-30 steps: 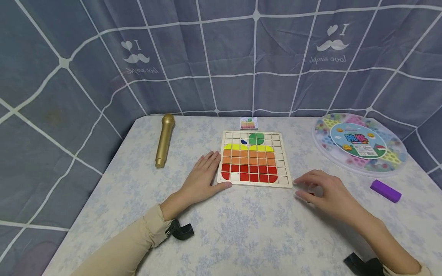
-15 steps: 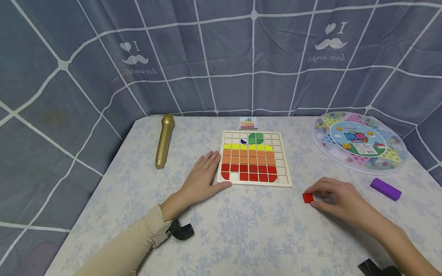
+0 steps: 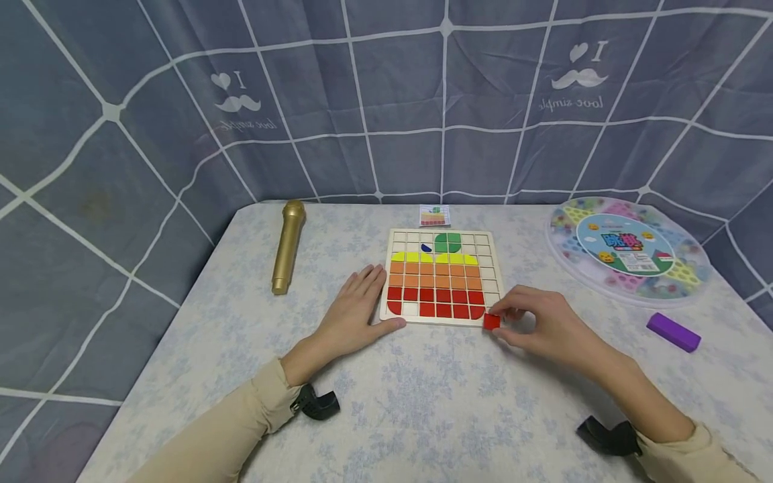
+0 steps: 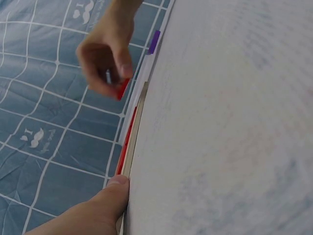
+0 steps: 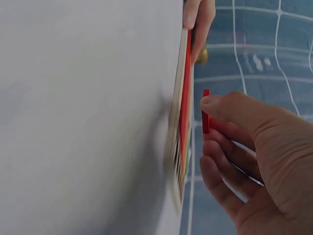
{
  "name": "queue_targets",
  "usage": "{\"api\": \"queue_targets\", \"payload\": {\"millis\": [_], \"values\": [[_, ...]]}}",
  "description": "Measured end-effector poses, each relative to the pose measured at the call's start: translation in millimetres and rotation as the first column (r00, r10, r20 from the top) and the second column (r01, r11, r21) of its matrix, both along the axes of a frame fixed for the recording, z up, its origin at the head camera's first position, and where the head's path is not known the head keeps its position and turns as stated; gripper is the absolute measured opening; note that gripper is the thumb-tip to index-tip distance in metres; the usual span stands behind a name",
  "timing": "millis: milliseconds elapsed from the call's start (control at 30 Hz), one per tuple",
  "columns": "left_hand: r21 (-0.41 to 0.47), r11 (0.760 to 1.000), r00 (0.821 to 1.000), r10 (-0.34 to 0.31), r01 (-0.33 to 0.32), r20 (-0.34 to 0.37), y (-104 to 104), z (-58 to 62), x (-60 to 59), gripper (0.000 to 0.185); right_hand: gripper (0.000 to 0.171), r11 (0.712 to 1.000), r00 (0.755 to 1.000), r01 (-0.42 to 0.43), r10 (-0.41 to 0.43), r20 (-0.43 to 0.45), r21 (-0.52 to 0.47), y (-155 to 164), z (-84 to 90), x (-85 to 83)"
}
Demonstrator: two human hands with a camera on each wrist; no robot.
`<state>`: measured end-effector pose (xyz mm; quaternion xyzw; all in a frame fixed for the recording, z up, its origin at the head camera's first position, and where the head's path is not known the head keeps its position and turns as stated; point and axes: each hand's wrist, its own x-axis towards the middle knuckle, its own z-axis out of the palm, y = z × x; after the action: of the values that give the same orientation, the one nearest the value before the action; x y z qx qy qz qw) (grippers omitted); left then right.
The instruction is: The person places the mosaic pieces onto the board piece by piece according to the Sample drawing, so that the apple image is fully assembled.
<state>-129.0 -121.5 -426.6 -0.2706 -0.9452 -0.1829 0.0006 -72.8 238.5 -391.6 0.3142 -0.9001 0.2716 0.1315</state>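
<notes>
I see the right hand (image 3: 546, 327) pinching a small red square tile (image 3: 492, 321) between thumb and fingertips, held at the near right corner of the square wooden grid board (image 3: 496, 282) — tile just off the board's front edge, above the tabletop (image 3: 423, 396). From the right wrist view the tile (image 5: 206, 111) stands apart from the board's rim, a thin gap between them.

Left hand (image 3: 356, 305) lies flat, fingers straight, along the board's left edge, thumb against the near left corner.

One pale cell shows in the bottom red row, second from the left. The board's right column and top row are bare wood.

Open tabletop in front of the board, between the two forearms. To the right: purple rectangular block (image 3: 673, 332), well apart from the hand; round clear plastic game case (image 3: 628, 251) behind it. Gold toy microphone (image 3: 287, 245) lies far left.
</notes>
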Motion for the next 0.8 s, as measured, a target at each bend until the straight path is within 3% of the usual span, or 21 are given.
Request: {"api": "queue_targets", "payload": {"millis": [433,800], "values": [[-0.002,1.0,1.0,0.001,-0.001,-0.005,-2,0.5,-0.5,0.105,0.023,0.999,0.983,-0.033,0.036,0.183,-0.016,-96,3.2,-47.2],[0.012,1.0,1.0,-0.001,0.001,-0.001,-2,1.9,0.3,0.105,0.021,0.993,0.969,-0.074,0.094,0.228,-0.093,-119,-6.2,-53.2]]}}
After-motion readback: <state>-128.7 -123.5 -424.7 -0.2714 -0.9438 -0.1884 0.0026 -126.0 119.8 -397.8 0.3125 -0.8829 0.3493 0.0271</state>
